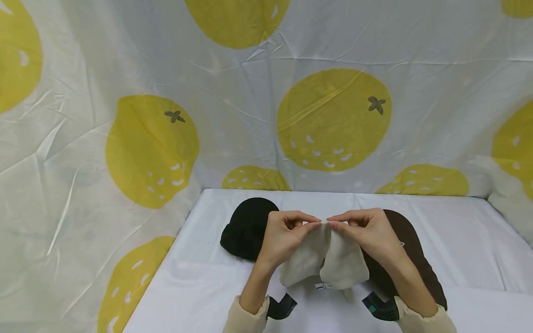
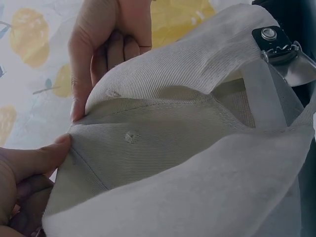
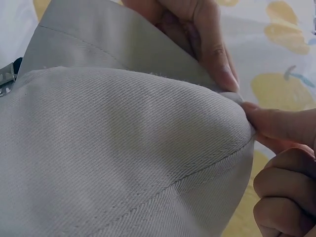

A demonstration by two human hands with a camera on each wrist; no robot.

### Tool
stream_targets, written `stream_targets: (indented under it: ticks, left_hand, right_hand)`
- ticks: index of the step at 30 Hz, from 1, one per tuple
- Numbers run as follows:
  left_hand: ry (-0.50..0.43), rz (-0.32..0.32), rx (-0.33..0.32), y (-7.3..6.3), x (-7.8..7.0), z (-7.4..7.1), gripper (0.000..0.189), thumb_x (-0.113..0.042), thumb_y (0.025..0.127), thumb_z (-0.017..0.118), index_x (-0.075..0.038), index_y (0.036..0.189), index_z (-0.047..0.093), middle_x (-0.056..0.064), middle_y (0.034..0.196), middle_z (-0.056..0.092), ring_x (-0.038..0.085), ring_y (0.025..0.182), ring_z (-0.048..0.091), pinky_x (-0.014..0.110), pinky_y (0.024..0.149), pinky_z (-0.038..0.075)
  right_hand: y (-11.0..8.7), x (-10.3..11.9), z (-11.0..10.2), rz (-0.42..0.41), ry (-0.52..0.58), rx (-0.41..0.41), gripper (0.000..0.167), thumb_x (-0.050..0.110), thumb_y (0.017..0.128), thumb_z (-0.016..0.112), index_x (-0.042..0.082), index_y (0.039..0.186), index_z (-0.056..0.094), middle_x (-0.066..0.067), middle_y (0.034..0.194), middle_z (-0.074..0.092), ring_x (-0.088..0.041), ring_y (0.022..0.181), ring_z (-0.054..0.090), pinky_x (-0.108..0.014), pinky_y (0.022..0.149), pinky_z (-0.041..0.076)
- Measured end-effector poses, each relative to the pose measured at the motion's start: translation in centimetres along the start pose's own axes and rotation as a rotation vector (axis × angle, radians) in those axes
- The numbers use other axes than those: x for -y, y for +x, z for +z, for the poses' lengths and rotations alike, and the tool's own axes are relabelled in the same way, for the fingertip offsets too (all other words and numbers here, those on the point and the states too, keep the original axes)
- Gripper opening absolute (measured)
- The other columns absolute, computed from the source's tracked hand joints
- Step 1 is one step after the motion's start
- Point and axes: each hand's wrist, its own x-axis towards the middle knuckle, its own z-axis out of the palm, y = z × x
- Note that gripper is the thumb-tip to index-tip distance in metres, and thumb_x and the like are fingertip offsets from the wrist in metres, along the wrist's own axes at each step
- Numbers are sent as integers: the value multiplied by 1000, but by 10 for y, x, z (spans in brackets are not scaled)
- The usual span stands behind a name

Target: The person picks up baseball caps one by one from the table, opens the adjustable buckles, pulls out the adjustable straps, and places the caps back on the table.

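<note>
A light beige cap (image 1: 344, 263) hangs between the two hands, its crown folded along the middle. My left hand (image 1: 281, 238) pinches the top of the crown between thumb and forefinger. Right beside it, my right hand (image 1: 372, 233) pinches the same spot, the fingertips of both hands almost meeting. In the left wrist view the cap's fabric (image 2: 163, 133) shows seams, small stitched eyelets and an opening near a metal buckle (image 2: 274, 42) on the strap. The right wrist view has the crown's ribbed cloth (image 3: 138, 128) filling much of the picture.
A black cap (image 1: 250, 226) lies on the white-covered table (image 1: 191, 282) behind the left hand. To the right is a dark brown cap (image 1: 401, 226), partly hidden by the right hand and forearm. A lemon-print curtain (image 1: 233, 115) hangs behind the table and along its left side.
</note>
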Motion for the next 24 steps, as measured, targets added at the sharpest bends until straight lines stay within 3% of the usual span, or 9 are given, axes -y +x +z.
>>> stream_targets:
  ticks: [6,10,13,16,19,22,24]
  left_hand:
    - [12,4,-10,14,2,0,3,-5,87,83,-2,87,83,15,53,56,4,50,32,18,50,30]
    - [9,-5,-8,34,4,-2,4,-5,88,82,-1,87,83,17,58,62,5,50,33,20,50,33]
    - [28,-7,-16,53,7,-4,5,-5,88,81,0,89,83,13,56,58,7,50,33,21,50,32]
    - [71,25,-28,70,12,-7,5,-5,90,80,-1,91,83,9,53,52,9,49,32,22,50,31]
    - [111,73,-38,82,20,-10,6,-6,91,79,-2,92,83,10,53,52,12,47,32,23,50,30]
    - [135,77,-33,84,35,-12,6,-7,91,79,-4,93,83,14,53,51,12,46,30,24,50,29]
    - [142,38,-26,78,49,-10,6,-8,92,79,-5,93,84,17,54,53,10,46,30,23,50,29]
  right_hand:
    - [9,3,-4,19,-37,-16,17,26,90,82,11,98,84,9,49,42,-3,49,28,-31,46,30]
    - [24,5,-10,57,-45,-28,24,31,91,81,9,102,83,9,51,41,-7,50,30,-32,49,32]
    - [41,6,-13,89,-56,-32,32,38,91,80,10,106,83,10,52,44,-8,54,32,-30,54,36]
    - [59,2,-12,55,-42,-61,34,40,91,80,11,107,83,9,51,46,-9,55,32,-30,56,36]
    - [74,-7,-8,-30,0,-96,30,33,92,81,8,107,83,8,53,56,-10,54,33,-29,55,35]
    - [82,-27,-4,-93,28,-92,24,25,92,80,6,106,83,7,68,73,-7,55,40,-24,56,40]
    - [82,-43,0,-93,29,-68,21,22,93,79,5,105,83,0,85,80,-5,60,45,-20,63,45]
